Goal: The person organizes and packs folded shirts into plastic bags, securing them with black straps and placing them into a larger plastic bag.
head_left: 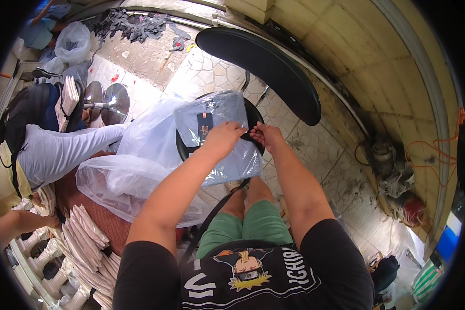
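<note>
Curling narrowly, the fingers of the right hand [268,137] stood just beside those of the left hand [226,136], over the right edge of a round black seat [253,114]; whether they pinched a scrap of film, I could not tell. The left fingers, partly bent, reached across the upper package [217,110], their grip unclear. Adjusting or closing its clear wrapper was probably the step in hand, and the next move seemed to call for a light hold on the film's margin, the cloth kept flat.

This package lay over the middle and far edge of the seat: a grey-blue garment, neatly folded, under shiny, creased plastic, with a dark tag [205,127] on its front. A similar lower package [233,168] projected past the near edge. Beyond the left edge spread loose clear plastic [150,132].
</note>
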The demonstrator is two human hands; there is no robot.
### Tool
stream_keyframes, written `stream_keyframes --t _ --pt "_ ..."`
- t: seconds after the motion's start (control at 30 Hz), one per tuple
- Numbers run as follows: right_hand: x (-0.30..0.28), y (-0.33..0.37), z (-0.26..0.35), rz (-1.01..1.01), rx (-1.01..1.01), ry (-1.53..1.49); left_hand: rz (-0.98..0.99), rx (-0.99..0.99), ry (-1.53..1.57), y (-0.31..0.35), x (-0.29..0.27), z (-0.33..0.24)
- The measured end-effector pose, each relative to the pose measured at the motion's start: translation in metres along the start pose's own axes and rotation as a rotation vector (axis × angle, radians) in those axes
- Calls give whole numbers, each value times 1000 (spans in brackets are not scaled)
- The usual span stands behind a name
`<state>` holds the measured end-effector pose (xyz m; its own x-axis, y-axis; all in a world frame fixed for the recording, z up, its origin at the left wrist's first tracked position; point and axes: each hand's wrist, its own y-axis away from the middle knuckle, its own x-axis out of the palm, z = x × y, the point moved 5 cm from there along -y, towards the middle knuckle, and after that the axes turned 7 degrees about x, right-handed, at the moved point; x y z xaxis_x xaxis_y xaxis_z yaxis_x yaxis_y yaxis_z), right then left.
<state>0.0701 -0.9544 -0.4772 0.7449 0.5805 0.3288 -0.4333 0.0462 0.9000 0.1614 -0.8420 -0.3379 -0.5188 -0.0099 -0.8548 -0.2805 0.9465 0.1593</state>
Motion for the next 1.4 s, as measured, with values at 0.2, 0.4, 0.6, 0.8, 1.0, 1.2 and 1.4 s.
stream_keyframes --t 0.2,0.4,0.6,0.8,1.0,1.2,1.4 --pt "0 5 1 3 -8 -8 -13 89 -66 -7 25 13" --pt "-6 -2 -2 13 45 17 -101 -121 422 -12 33 11" --pt "-6 -5 -5 -38 85 -33 -180 -226 642 -7 30 19" --pt "-9 -11 -6 -55 136 -67 -182 -212 664 -2 23 20" --pt "-11 -9 1 -51 70 -100 -121 -179 654 -4 22 18" --pt "26 61 32 -13 -519 451 11 -290 474 -31 39 29" --pt "51 113 9 -203 -946 1312 187 -402 706 -41 50 51"
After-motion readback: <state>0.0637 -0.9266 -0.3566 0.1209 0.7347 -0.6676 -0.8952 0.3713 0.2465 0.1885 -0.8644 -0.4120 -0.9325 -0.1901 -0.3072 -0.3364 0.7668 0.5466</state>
